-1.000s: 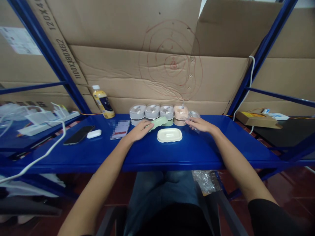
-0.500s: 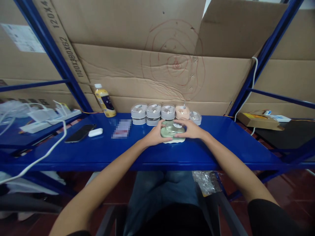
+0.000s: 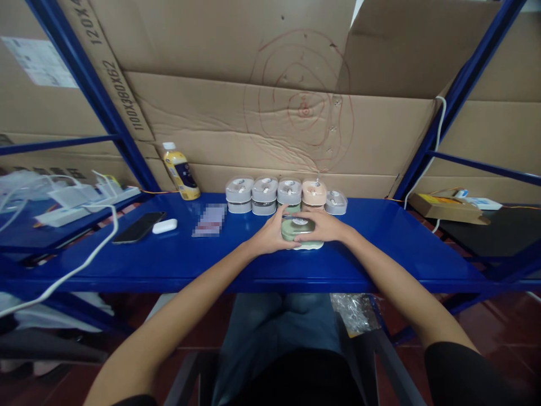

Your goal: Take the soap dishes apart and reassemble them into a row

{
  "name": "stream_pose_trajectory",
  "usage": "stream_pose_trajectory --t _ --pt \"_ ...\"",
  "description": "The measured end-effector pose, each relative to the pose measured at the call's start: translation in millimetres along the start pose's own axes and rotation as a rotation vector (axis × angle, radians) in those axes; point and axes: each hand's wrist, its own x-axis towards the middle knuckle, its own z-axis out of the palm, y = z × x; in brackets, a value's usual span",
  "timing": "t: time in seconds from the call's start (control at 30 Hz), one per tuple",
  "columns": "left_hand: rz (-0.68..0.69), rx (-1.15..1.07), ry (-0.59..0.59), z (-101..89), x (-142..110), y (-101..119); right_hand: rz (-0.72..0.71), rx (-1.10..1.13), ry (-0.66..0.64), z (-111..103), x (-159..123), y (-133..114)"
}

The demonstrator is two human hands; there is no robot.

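A small green box with a clear lid [image 3: 299, 223] is gripped at its sides by both my hands, over the middle of the blue shelf. My left hand [image 3: 270, 234] wraps the left end, thumb up along the far edge. Around the right end curls my right hand [image 3: 327, 226], its fingers over the lid's edge. Under the green box shows the rim of a cream oval dish [image 3: 313, 246]; I cannot tell whether the two touch. Just behind are stacked lidded boxes: grey ones [image 3: 239, 192], a peach one [image 3: 314, 192] and a single low grey one [image 3: 337, 202].
On the left of the blue shelf [image 3: 253, 270] lie a black phone [image 3: 139, 228], a white earbud case [image 3: 164, 226] and a blurred flat card [image 3: 210, 220]. A yellow bottle [image 3: 181, 172] stands at the back before the cardboard wall [image 3: 203, 107]. A white cable [image 3: 91, 254] crosses the left end.
A light green piece in my left hand and a clear lid in my right came together as one green box over the cream dish. Since then the hands have shifted slightly right and nearer.
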Motion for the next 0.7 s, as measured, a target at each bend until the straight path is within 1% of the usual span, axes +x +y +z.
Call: stream_pose_trajectory --t 0.13,0.3,0.53,0.63,0.7 --pt "0.020 0.010 -0.012 -0.1 -1 3 -0.010 -0.007 -0.005 0 -2 0" --pt "0.051 0.095 -0.039 -0.8 -5 9 -0.047 -0.009 -0.014 0 -9 -1" --pt "0.069 0.143 -0.121 -3.6 -9 6 0.022 -0.126 -0.060 6 -14 -13" --pt "0.091 0.131 -0.144 -7.0 -10 3 0.030 -0.146 -0.058 10 -14 -17" --pt "0.079 0.124 -0.154 -9.4 -12 1 0.051 -0.167 -0.049 10 -20 -17"
